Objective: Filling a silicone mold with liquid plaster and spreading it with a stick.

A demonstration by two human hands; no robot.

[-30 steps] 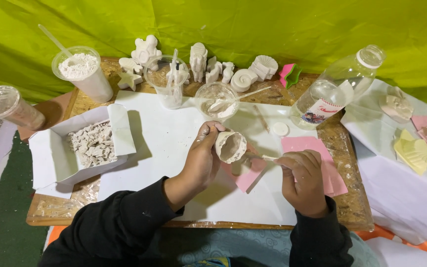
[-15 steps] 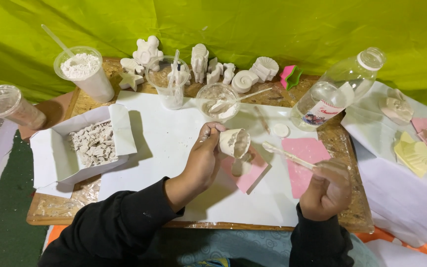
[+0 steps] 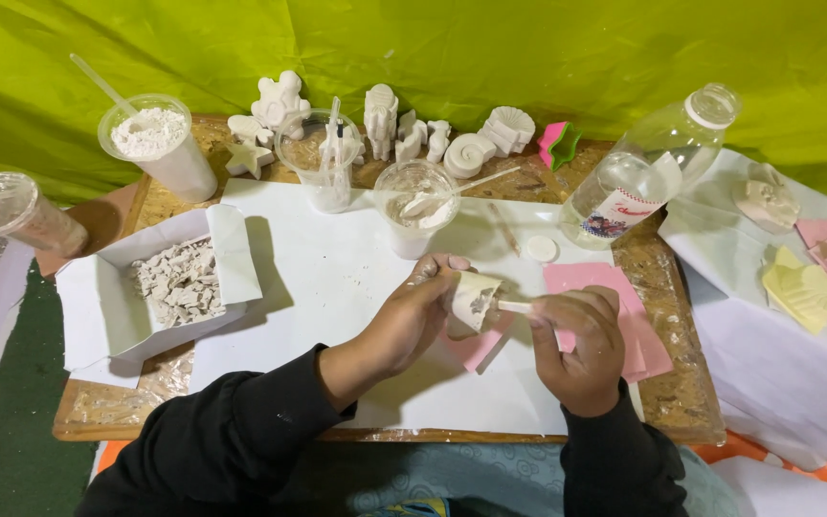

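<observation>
My left hand (image 3: 412, 316) holds a small white mould (image 3: 472, 300) smeared with plaster, tilted on its side above the white paper sheet (image 3: 337, 278). My right hand (image 3: 581, 345) grips a thin white stick (image 3: 514, 306) whose tip pokes into the mould. Under both hands lie pink foam pieces (image 3: 614, 297). A clear cup with wet white mix (image 3: 415, 206) and a stirrer stands just beyond the mould.
A wooden board (image 3: 672, 383) carries a cup of white powder (image 3: 155, 144), a box of plaster crumbs (image 3: 179, 282), several white cast figures (image 3: 404, 129), a clear cup (image 3: 323, 158), a plastic bottle (image 3: 648, 168) and a white cap (image 3: 540, 249). Pink and yellow shapes (image 3: 806, 287) lie at right.
My right hand swung out to the right with the stick, then came back so the stick's tip is in the mould again. The left hand kept hold of the mould.
</observation>
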